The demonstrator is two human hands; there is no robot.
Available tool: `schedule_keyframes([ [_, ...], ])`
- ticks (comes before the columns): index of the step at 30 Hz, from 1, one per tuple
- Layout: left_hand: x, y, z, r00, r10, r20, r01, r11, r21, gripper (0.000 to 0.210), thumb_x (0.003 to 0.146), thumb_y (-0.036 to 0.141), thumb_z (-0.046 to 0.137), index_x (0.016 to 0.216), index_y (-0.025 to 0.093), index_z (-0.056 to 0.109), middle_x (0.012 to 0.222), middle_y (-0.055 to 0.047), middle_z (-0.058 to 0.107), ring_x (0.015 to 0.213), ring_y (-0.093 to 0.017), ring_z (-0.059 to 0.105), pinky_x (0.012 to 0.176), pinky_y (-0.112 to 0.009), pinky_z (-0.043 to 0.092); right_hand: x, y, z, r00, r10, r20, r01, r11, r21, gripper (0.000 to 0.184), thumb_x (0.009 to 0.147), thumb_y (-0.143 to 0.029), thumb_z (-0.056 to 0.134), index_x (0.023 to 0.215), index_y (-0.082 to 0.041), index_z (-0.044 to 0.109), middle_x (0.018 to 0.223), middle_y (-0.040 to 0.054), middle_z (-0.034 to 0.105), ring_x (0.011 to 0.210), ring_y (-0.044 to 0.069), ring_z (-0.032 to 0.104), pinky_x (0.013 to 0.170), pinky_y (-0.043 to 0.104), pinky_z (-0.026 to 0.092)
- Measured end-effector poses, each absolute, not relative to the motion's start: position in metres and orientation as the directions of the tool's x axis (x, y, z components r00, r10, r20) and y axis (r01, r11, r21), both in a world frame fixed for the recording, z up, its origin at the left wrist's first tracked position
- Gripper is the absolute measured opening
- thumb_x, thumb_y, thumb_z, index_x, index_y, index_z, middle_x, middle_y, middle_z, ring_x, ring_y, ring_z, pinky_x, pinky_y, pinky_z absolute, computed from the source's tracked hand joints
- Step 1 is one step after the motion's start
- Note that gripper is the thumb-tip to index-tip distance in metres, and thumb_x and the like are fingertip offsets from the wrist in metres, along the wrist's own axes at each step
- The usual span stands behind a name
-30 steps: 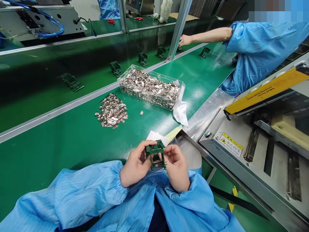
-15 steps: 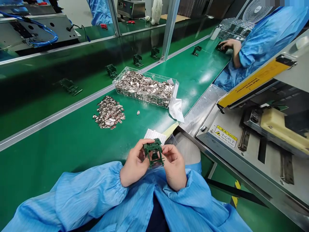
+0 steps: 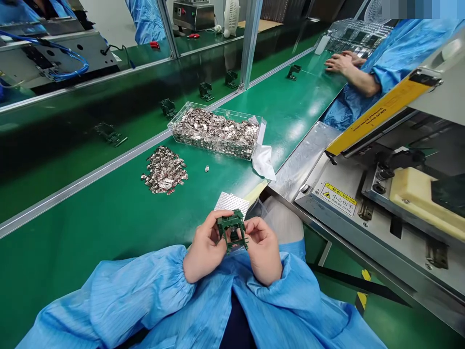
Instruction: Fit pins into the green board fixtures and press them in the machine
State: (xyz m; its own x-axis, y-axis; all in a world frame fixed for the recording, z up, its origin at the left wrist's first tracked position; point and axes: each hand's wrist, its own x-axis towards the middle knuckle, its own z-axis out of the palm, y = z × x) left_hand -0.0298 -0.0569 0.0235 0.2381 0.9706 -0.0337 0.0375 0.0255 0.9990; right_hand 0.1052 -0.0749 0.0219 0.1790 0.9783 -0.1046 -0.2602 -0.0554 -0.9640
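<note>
A dark green plastic frame with an open middle (image 3: 231,223) is held up in front of my body. My left hand (image 3: 203,249) grips its left side, thumb below and fingers behind. On the right side, my right hand (image 3: 265,252) has its fingers curled and pinched against the frame's edge; whether a small piece is between those fingertips is hidden. Just beyond the frame lies a white sheet with rows of lines (image 3: 228,199). A heap of small silvery metal pieces (image 3: 165,170) rests on the green bench, and one loose piece (image 3: 207,168) lies apart from it.
A clear plastic box (image 3: 262,130) full of metal pieces stands beyond the heap, with white tissue (image 3: 264,162) at its corner. Several green frames (image 3: 205,90) sit along the bench's far side. On the right are a machine (image 3: 339,198) and a co-worker's hands (image 3: 343,63).
My hands and the green frame stay nearly where they were. The view has shifted slightly. At the far right, the co-worker's two hands are now together, and the dark part there no longer shows.
</note>
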Motion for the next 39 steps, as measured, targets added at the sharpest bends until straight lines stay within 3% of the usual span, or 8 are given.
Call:
schedule_keyframes([
  [6, -0.023, -0.061, 0.031, 0.237, 0.971, -0.031, 0.058, 0.018, 0.998, 0.037, 0.077, 0.012, 0.064, 0.112, 0.021, 0.056, 0.089, -0.002, 0.064, 0.078, -0.014, 0.062, 0.07, -0.026, 0.053, 0.109, -0.079, 0.022, 0.198, 0.977, -0.084, -0.297, -0.022, -0.954, 0.035, 0.071, -0.03, 0.077, 0.066, -0.021, 0.044, 0.066, -0.0038, 0.048, 0.059, 0.012, 0.046, 0.053, 0.021, 0.043],
  [9, -0.026, -0.051, 0.037, 0.278, 0.96, -0.045, 0.03, 0.038, 0.999, 0.035, 0.08, 0.021, 0.066, 0.113, 0.02, 0.055, 0.092, -0.003, 0.063, 0.079, -0.016, 0.064, 0.068, -0.026, 0.055, 0.125, -0.078, 0.012, 0.208, 0.974, -0.087, -0.255, -0.032, -0.967, 0.026, 0.076, -0.038, 0.075, 0.078, -0.021, 0.054, 0.074, -0.0012, 0.056, 0.067, 0.014, 0.054, 0.062, 0.025, 0.049],
  [12, -0.027, -0.029, 0.039, 0.253, 0.96, -0.119, -0.049, 0.136, 0.99, 0.043, 0.08, 0.034, 0.069, 0.115, 0.019, 0.049, 0.1, -0.007, 0.063, 0.078, -0.018, 0.068, 0.061, -0.027, 0.057, 0.143, -0.075, -0.009, 0.24, 0.962, -0.131, -0.144, -0.098, -0.985, 0.031, 0.085, -0.051, 0.064, 0.088, -0.02, 0.059, 0.08, 0.0016, 0.061, 0.07, 0.015, 0.058, 0.067, 0.029, 0.052],
  [19, -0.014, 0.005, 0.014, 0.18, 0.981, -0.071, -0.165, 0.101, 0.981, 0.054, 0.074, 0.041, 0.074, 0.113, 0.019, 0.045, 0.101, -0.006, 0.061, 0.086, -0.021, 0.07, 0.07, -0.032, 0.063, 0.127, -0.067, -0.045, -0.025, 0.996, -0.09, -0.009, -0.09, -0.996, 0.047, 0.083, -0.063, 0.06, 0.074, -0.017, 0.065, 0.066, 0.0031, 0.063, 0.061, 0.017, 0.057, 0.058, 0.028, 0.048],
  [29, -0.015, 0.003, 0.008, 0.199, 0.977, -0.07, -0.179, 0.107, 0.978, 0.051, 0.076, 0.039, 0.073, 0.114, 0.02, 0.045, 0.099, -0.005, 0.063, 0.082, -0.019, 0.071, 0.067, -0.028, 0.063, 0.133, -0.066, -0.061, -0.135, 0.99, 0.033, 0.268, 0.069, -0.961, 0.048, 0.094, -0.054, 0.04, 0.067, -0.02, 0.06, 0.07, 0.006, 0.059, 0.069, 0.019, 0.057, 0.066, 0.031, 0.046],
  [35, -0.016, 0.003, 0.005, 0.152, 0.988, 0.02, -0.228, 0.015, 0.974, 0.048, 0.082, 0.039, 0.069, 0.118, 0.021, 0.044, 0.099, -0.005, 0.06, 0.078, -0.016, 0.069, 0.069, -0.03, 0.062, 0.151, -0.062, -0.061, -0.283, 0.95, -0.129, 0.5, 0.032, -0.866, 0.026, 0.082, -0.027, 0.066, 0.056, -0.022, 0.065, 0.058, 0.0023, 0.066, 0.057, 0.019, 0.062, 0.057, 0.028, 0.045],
  [39, -0.019, -0.001, 0.004, 0.087, 0.983, 0.161, -0.179, -0.144, 0.973, 0.041, 0.086, 0.036, 0.065, 0.12, 0.021, 0.047, 0.099, -0.005, 0.059, 0.083, -0.014, 0.063, 0.075, -0.029, 0.059, 0.169, -0.061, -0.025, -0.218, 0.971, -0.096, 0.564, 0.045, -0.825, 0.012, 0.084, -0.025, 0.067, 0.074, -0.023, 0.074, 0.074, 0.0034, 0.073, 0.068, 0.022, 0.067, 0.064, 0.03, 0.049],
])
